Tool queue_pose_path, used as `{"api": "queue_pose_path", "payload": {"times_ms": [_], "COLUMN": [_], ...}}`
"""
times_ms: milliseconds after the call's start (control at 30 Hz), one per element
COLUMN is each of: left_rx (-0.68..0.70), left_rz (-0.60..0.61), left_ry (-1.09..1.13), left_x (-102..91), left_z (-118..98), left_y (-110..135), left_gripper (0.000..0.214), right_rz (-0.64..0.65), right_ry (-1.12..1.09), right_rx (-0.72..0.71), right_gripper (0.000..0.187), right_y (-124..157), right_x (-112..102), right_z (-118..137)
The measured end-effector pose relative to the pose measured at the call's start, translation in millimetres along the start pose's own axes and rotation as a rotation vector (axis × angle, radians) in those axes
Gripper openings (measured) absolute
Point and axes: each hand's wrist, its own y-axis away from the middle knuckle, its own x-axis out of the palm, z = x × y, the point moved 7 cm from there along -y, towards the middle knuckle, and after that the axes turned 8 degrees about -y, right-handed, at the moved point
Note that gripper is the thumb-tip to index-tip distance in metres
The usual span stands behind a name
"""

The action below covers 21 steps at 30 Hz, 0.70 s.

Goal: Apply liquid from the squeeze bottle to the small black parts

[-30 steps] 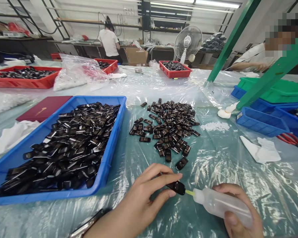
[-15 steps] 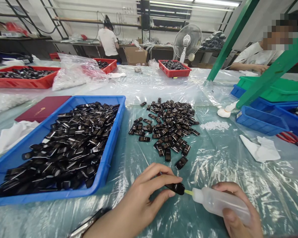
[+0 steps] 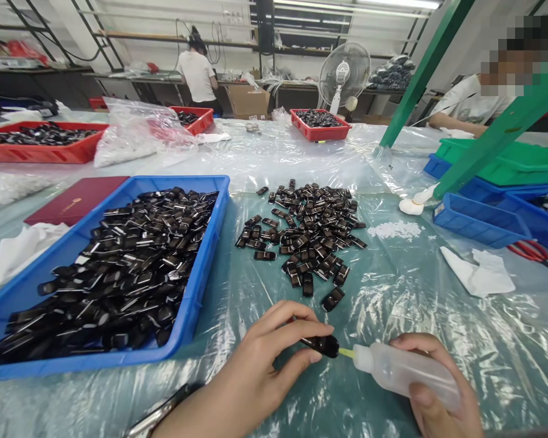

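Observation:
Between thumb and fingers, my left hand [image 3: 278, 350] pinches a small glossy black plastic part [image 3: 326, 345] above the table. My right hand [image 3: 442, 377] is wrapped round a translucent squeeze bottle [image 3: 408, 371], tilted nearly level. Its thin yellow-green nozzle tip [image 3: 346, 352] points left and meets the end of the black part; whether it touches or enters is too small to tell. Just beyond my hands lies a loose pile of similar dark parts [image 3: 317, 225] on the plastic-covered table.
A blue tray [image 3: 205, 286] full of black parts stands at left, a maroon box [image 3: 80, 198] behind it. White bits [image 3: 395, 230], crumpled white paper [image 3: 479, 274], a small blue bin [image 3: 481, 220] and red-handled pliers [image 3: 527, 250] lie right. A green post [image 3: 497, 125] slants there. Two people work farther off.
My hands, the black part and the bottle hold nearly the same pose. The view shifts very slightly, and the person at the far right has moved an arm.

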Motion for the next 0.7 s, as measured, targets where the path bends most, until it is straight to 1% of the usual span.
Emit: {"api": "queue_pose_path", "payload": {"times_ms": [167,333,433,533,600,700], "left_rx": [-0.003,-0.012,-0.053,-0.129,-0.161,-0.170], "left_rz": [0.003,0.007,0.006,0.026,0.033,0.033], "left_ry": [-0.008,0.009,0.019,0.022,0.035,0.063], "left_x": [-0.1,0.4,-0.2,0.4,0.8,1.2], "left_z": [0.4,2.1,4.2,7.9,9.4,9.5], "left_y": [-1.3,-0.1,-0.6,-0.9,-0.5,0.6], "left_gripper": [0.042,0.037,0.030,0.024,0.024,0.027], "right_rz": [-0.020,0.001,0.017,0.032,0.033,0.034], "right_ry": [-0.020,-0.014,0.001,0.027,0.037,0.016], "right_rx": [0.022,-0.009,-0.031,-0.029,-0.023,-0.002], "right_gripper": [0.054,0.051,0.051,0.051,0.052,0.053], "right_y": [0.5,0.8,0.3,-1.2,-2.6,-4.3], "right_x": [2.0,2.6,3.0,4.7,5.6,5.5], "right_z": [1.0,1.4,1.8,2.8,3.7,2.7]}}
